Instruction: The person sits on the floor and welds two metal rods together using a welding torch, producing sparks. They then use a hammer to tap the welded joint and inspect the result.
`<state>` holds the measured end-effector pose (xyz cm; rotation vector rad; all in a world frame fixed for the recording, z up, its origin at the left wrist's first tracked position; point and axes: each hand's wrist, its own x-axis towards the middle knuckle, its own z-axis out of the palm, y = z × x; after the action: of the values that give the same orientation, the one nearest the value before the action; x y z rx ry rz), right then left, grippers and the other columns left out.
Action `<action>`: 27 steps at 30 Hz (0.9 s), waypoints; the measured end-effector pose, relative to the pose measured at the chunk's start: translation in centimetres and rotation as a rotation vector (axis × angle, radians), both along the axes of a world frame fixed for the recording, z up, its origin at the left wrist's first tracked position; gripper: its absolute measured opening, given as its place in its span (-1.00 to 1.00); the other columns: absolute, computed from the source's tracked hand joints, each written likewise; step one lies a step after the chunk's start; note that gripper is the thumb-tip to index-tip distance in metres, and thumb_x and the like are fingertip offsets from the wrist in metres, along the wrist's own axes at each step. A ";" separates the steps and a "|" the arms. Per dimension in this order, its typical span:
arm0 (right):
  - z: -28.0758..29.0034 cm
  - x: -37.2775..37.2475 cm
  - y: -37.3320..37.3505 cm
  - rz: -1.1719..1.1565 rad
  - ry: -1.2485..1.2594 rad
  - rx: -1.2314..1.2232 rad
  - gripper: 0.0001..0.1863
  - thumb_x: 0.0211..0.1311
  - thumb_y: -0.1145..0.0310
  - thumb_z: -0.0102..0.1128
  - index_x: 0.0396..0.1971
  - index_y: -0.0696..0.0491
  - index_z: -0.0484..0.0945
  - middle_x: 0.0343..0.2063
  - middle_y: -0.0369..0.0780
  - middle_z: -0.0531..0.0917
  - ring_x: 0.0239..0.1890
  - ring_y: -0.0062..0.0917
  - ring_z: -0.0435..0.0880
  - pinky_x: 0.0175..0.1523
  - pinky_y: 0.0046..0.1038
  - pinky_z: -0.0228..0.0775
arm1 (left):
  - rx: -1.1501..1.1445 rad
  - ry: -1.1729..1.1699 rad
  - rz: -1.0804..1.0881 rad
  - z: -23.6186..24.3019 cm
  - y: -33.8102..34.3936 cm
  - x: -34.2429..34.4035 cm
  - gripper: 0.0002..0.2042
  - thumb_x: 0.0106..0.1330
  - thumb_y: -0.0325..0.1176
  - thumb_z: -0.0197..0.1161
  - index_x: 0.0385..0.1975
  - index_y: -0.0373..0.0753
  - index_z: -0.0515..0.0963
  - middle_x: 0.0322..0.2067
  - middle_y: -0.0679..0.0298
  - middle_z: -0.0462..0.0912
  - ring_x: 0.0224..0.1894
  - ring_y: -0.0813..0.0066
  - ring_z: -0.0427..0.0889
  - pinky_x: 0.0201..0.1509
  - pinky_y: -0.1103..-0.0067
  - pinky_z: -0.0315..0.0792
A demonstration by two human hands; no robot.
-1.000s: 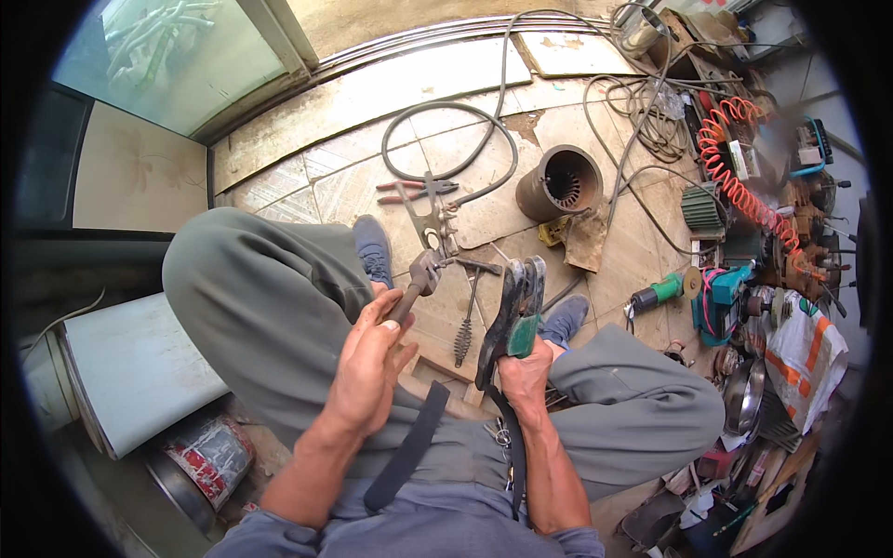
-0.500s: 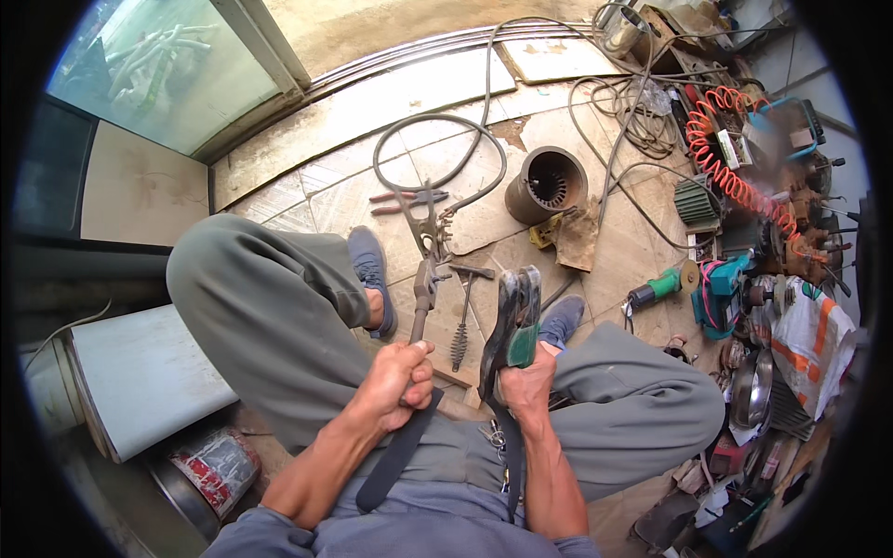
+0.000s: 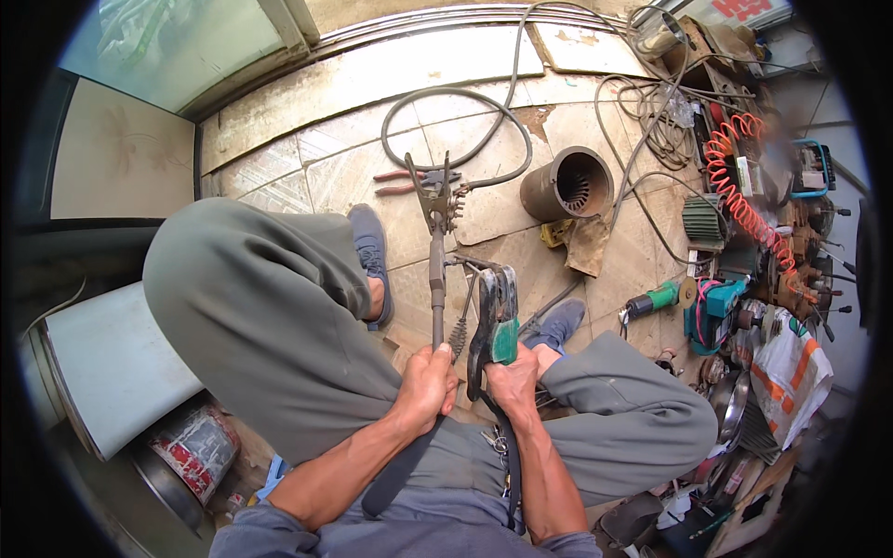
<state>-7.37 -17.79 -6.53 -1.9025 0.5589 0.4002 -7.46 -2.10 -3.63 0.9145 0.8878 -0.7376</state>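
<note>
My left hand (image 3: pixel 427 383) is closed round the handle of a long metal clamp (image 3: pixel 437 270), whose forked jaws point away from me. A black cable (image 3: pixel 507 175) meets it near the jaws. In my right hand (image 3: pixel 513 378) is a black curved piece with a green panel (image 3: pixel 503 342), seen edge-on; its exact kind I cannot make out. Dark straps hang below both hands. Between the two held things, a spring-handled chipping hammer (image 3: pixel 459 337) lies on the floor, partly hidden. Red-handled pliers (image 3: pixel 400 182) rest beyond the clamp's jaws.
A hollow metal cylinder (image 3: pixel 549 191) lies ahead on the tiled floor (image 3: pixel 335 191). On the right are a green angle grinder (image 3: pixel 656 299), a teal machine (image 3: pixel 714 318), a coiled orange hose (image 3: pixel 730 177) and a white sack (image 3: pixel 795 372). A paint-stained bucket (image 3: pixel 197 446) stands at left.
My left hand has moved right, closer to my right hand. The clamp has turned straighter ahead, and the green-and-black piece now covers part of the hammer. The view has shifted slightly.
</note>
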 end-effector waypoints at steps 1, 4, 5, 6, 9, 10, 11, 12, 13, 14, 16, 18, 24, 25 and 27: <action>-0.3 0.2 0.2 0.013 0.007 0.003 -0.93 0.15 0.50 0.28 -0.42 0.17 0.60 -0.60 -0.34 0.59 -0.49 -0.72 0.49 -0.35 -0.50 0.39 | 0.014 0.006 -0.013 -0.1 -0.1 0.0 -0.78 0.61 -0.19 -0.12 -0.22 -0.20 0.29 -0.67 0.37 0.29 -0.83 0.58 0.20 -0.75 0.55 0.14; -1.5 0.2 0.7 0.050 0.022 0.002 -0.90 0.14 0.46 0.30 -0.42 0.17 0.60 -0.61 -0.32 0.59 -0.50 -0.70 0.49 -0.35 -0.47 0.41 | 0.058 -0.023 -0.046 -0.6 -0.3 -0.4 -0.76 0.62 -0.18 -0.12 -0.23 -0.22 0.29 -0.67 0.36 0.30 -0.84 0.58 0.21 -0.78 0.56 0.15; -2.2 0.1 0.6 0.046 0.041 0.003 -0.90 0.14 0.45 0.30 -0.42 0.17 0.60 -0.62 -0.31 0.59 -0.50 -0.70 0.49 -0.35 -0.46 0.41 | 0.058 -0.023 -0.046 -0.5 -0.4 -0.3 -0.76 0.62 -0.19 -0.12 -0.24 -0.23 0.29 -0.67 0.36 0.30 -0.84 0.58 0.21 -0.79 0.56 0.15; -2.7 0.0 0.6 0.042 0.059 0.004 -0.89 0.14 0.44 0.30 -0.42 0.17 0.60 -0.62 -0.30 0.59 -0.50 -0.70 0.49 -0.35 -0.46 0.41 | 0.059 -0.024 -0.047 -0.3 -0.4 -0.2 -0.76 0.62 -0.19 -0.11 -0.25 -0.23 0.29 -0.67 0.36 0.30 -0.84 0.58 0.22 -0.80 0.56 0.15; -2.9 0.4 0.9 0.044 0.083 -0.010 -0.87 0.13 0.42 0.32 -0.44 0.18 0.60 -0.63 -0.28 0.59 -0.50 -0.69 0.49 -0.35 -0.45 0.41 | 0.052 -0.043 -0.038 -0.4 -0.3 -0.3 -0.75 0.61 -0.20 -0.11 -0.27 -0.24 0.28 -0.66 0.36 0.30 -0.83 0.58 0.23 -0.80 0.57 0.16; -2.9 0.6 1.0 0.046 0.086 -0.017 -0.86 0.12 0.41 0.32 -0.44 0.18 0.60 -0.63 -0.27 0.59 -0.50 -0.69 0.49 -0.35 -0.45 0.41 | 0.048 -0.052 -0.034 -0.5 -0.2 -0.4 -0.75 0.61 -0.20 -0.11 -0.27 -0.24 0.28 -0.66 0.36 0.30 -0.83 0.58 0.23 -0.80 0.57 0.16; -2.8 0.8 1.0 0.055 0.091 -0.029 -0.85 0.11 0.41 0.32 -0.45 0.18 0.60 -0.63 -0.27 0.59 -0.50 -0.69 0.49 -0.35 -0.45 0.41 | 0.047 -0.059 -0.037 -0.5 -0.2 -0.4 -0.75 0.61 -0.20 -0.11 -0.28 -0.24 0.27 -0.66 0.36 0.30 -0.83 0.59 0.23 -0.80 0.57 0.16; -2.7 0.9 1.0 0.065 0.095 -0.040 -0.85 0.11 0.40 0.32 -0.45 0.18 0.60 -0.64 -0.27 0.59 -0.50 -0.69 0.49 -0.35 -0.45 0.41 | 0.046 -0.065 -0.040 -0.4 -0.1 -0.3 -0.75 0.61 -0.20 -0.11 -0.28 -0.24 0.27 -0.66 0.36 0.30 -0.83 0.59 0.23 -0.80 0.57 0.16; -2.6 1.1 0.9 0.074 0.099 -0.052 -0.85 0.11 0.40 0.32 -0.46 0.18 0.59 -0.64 -0.27 0.59 -0.51 -0.68 0.49 -0.35 -0.45 0.41 | 0.046 -0.073 -0.044 -0.4 -0.1 -0.2 -0.75 0.61 -0.20 -0.11 -0.29 -0.24 0.26 -0.66 0.36 0.30 -0.83 0.59 0.24 -0.80 0.57 0.16; -2.6 1.1 1.0 0.071 0.103 -0.057 -0.84 0.10 0.39 0.32 -0.46 0.18 0.59 -0.64 -0.27 0.58 -0.51 -0.68 0.48 -0.35 -0.44 0.41 | 0.046 -0.071 -0.044 -0.4 -0.1 -0.2 -0.75 0.61 -0.21 -0.11 -0.29 -0.24 0.26 -0.66 0.36 0.30 -0.83 0.59 0.24 -0.79 0.57 0.17; -2.6 1.1 1.2 0.066 0.110 -0.068 -0.84 0.10 0.39 0.32 -0.47 0.18 0.59 -0.64 -0.27 0.58 -0.51 -0.68 0.48 -0.35 -0.44 0.40 | 0.046 -0.066 -0.044 -0.3 -0.1 -0.2 -0.75 0.61 -0.21 -0.11 -0.29 -0.24 0.26 -0.66 0.36 0.30 -0.83 0.59 0.25 -0.79 0.57 0.18; -2.2 1.3 1.4 0.066 0.114 -0.067 -0.84 0.10 0.39 0.32 -0.47 0.18 0.60 -0.65 -0.28 0.58 -0.51 -0.68 0.48 -0.35 -0.44 0.40 | 0.056 -0.060 -0.053 -0.4 -0.2 -0.3 -0.76 0.61 -0.22 -0.11 -0.29 -0.24 0.26 -0.66 0.36 0.30 -0.82 0.59 0.25 -0.79 0.57 0.18; -1.9 1.4 1.4 0.064 0.135 -0.069 -0.85 0.09 0.39 0.32 -0.46 0.17 0.60 -0.65 -0.29 0.58 -0.51 -0.68 0.47 -0.35 -0.45 0.40 | 0.081 -0.079 -0.077 -0.8 -0.3 -0.5 -0.74 0.60 -0.21 -0.08 -0.31 -0.24 0.25 -0.66 0.36 0.31 -0.81 0.59 0.26 -0.78 0.57 0.20; -2.0 1.4 1.4 0.065 0.142 -0.075 -0.85 0.09 0.39 0.32 -0.46 0.17 0.60 -0.65 -0.29 0.58 -0.51 -0.69 0.47 -0.35 -0.45 0.39 | 0.080 -0.082 -0.080 -1.0 -0.3 -0.6 -0.74 0.60 -0.21 -0.07 -0.32 -0.24 0.25 -0.66 0.36 0.31 -0.81 0.59 0.26 -0.78 0.57 0.20; -2.1 1.3 1.4 0.067 0.129 -0.072 -0.84 0.09 0.38 0.32 -0.46 0.17 0.60 -0.64 -0.29 0.58 -0.51 -0.68 0.47 -0.35 -0.45 0.39 | 0.082 -0.085 -0.077 -0.8 -0.3 -0.5 -0.73 0.60 -0.21 -0.07 -0.32 -0.24 0.24 -0.66 0.36 0.31 -0.81 0.59 0.26 -0.77 0.57 0.20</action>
<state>-6.05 -16.40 -8.61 -1.9784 0.6029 0.5557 -7.94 -2.40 -4.47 1.0501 0.8160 -0.7275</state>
